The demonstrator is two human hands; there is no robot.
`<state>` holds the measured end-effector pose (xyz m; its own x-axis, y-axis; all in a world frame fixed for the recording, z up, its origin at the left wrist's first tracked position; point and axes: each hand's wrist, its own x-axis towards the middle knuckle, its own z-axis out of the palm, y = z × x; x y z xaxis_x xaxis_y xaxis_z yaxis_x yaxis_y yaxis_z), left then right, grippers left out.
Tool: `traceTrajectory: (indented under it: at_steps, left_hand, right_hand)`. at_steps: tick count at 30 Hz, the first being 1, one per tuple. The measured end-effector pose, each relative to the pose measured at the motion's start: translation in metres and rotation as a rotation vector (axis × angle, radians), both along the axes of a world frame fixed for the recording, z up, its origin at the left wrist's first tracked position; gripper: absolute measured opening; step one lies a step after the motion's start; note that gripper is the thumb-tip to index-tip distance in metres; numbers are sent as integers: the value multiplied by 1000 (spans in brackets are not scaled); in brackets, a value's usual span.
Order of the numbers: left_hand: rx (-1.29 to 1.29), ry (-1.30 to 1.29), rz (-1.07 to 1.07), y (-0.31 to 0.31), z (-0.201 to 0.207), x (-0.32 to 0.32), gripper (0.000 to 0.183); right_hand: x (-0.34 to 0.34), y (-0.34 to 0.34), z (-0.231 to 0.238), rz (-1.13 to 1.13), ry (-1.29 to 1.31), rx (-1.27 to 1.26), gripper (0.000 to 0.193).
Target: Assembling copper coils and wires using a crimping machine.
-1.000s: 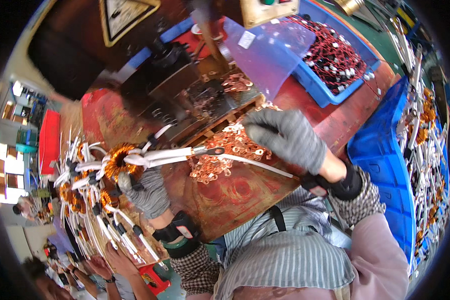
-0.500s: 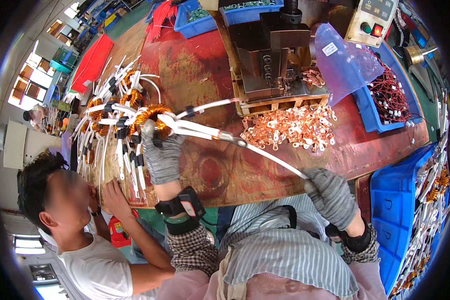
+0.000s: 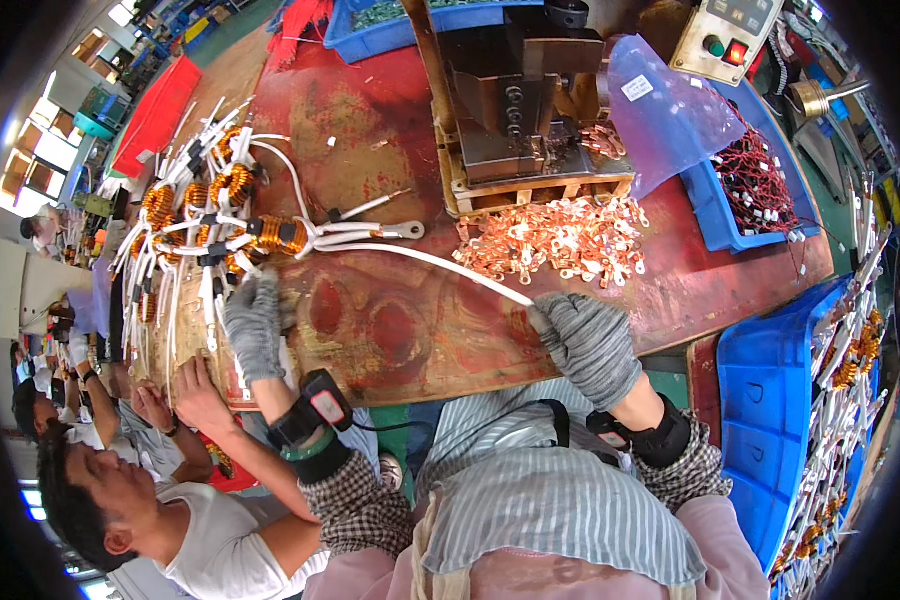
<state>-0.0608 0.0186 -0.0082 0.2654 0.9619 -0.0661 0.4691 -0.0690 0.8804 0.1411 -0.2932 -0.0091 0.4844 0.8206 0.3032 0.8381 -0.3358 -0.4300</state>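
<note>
Grey-gloved left hand (image 3: pixel 255 325) slid off the copper-wound ring coil (image 3: pixel 278 236)

Coil's on the scuffed red desk (image 3: pixel 390 335); left grip's too blurred to tell. Grey-gloved right hand (image 3: pixel 588 342) pinches the coil's white cable (image 3: pixel 490 284), so tugging could snag neighbouring orange coils (image 3: pixel 160 208).

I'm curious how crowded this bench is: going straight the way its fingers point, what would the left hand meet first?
The left hand would probably meet a copper-wound ring coil just ahead of it, though depth is unclear.
</note>
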Motion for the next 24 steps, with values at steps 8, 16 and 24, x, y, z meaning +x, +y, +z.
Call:
traceTrajectory:
  at_steps: [8, 16, 24]
  left_hand:
    - [819, 99, -1068, -141, 33, 101, 28]
    - [638, 199, -1411, -135, 22, 84, 22]
    - [643, 41, -1364, -128, 25, 89, 24]
  right_hand:
    - [3, -1, 4, -18, 110, 55, 17]
    - [41, 3, 34, 41, 528, 20, 23]
    - [50, 57, 3, 218, -130, -265, 21]
